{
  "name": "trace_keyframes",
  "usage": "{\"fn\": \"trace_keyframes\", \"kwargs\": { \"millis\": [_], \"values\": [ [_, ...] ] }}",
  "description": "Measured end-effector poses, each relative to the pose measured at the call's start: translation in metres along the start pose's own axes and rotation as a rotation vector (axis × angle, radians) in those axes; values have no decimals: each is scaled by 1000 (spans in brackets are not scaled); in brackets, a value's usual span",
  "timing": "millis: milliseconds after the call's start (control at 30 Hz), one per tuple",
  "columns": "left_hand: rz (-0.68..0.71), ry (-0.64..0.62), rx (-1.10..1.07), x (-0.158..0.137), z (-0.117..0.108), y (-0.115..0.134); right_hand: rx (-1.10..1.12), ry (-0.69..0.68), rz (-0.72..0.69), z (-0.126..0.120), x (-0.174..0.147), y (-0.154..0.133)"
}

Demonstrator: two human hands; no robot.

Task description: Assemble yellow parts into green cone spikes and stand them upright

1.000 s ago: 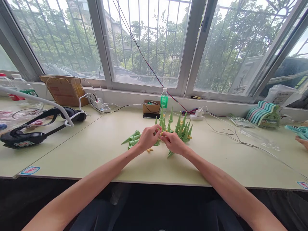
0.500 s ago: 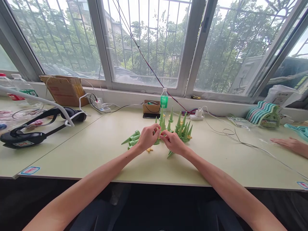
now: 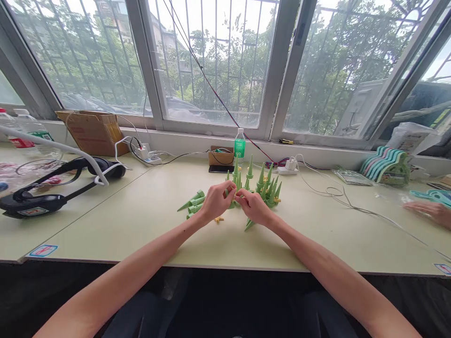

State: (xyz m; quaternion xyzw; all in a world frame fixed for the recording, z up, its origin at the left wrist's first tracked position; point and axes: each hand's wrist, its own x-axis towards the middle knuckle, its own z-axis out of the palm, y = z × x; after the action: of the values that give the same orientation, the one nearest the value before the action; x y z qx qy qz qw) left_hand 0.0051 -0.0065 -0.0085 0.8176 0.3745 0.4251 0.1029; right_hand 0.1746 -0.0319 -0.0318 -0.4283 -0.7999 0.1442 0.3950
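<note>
My left hand (image 3: 219, 201) and my right hand (image 3: 254, 203) meet over the middle of the table, fingertips nearly touching. Both are closed in a pinch; whatever sits between the fingers is too small and hidden to make out. Just beyond them stands a cluster of pointed green plastic spikes (image 3: 261, 180), some with small yellow pieces (image 3: 276, 200) at their sides. Several more green spikes (image 3: 190, 203) lie on their sides left of my left hand. A loose yellow piece (image 3: 219, 219) rests below my left wrist, and another green spike (image 3: 249, 225) lies under my right wrist.
Behind the spikes are a green-labelled bottle (image 3: 239, 144), a small cardboard box (image 3: 221, 156) and a black phone (image 3: 220, 169). A black headset (image 3: 38, 199) lies left. White cables (image 3: 347, 203), stacked hangers (image 3: 386, 168) and another person's hand (image 3: 428, 210) are at right.
My two hands stay almost in place, still pinched together. At the right, the other person's hand has shifted further right, close to the teal hanger.
</note>
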Motion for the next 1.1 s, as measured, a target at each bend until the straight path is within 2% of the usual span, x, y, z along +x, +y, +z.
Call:
{"fn": "trace_keyframes", "kwargs": {
  "millis": [367,1100],
  "values": [
    [22,-8,-69,1,0,2,18,93,16,-1,1,-2],
    [129,34,-131,-1,5,-4,0,115,-8,1,2,3]
  ]
}}
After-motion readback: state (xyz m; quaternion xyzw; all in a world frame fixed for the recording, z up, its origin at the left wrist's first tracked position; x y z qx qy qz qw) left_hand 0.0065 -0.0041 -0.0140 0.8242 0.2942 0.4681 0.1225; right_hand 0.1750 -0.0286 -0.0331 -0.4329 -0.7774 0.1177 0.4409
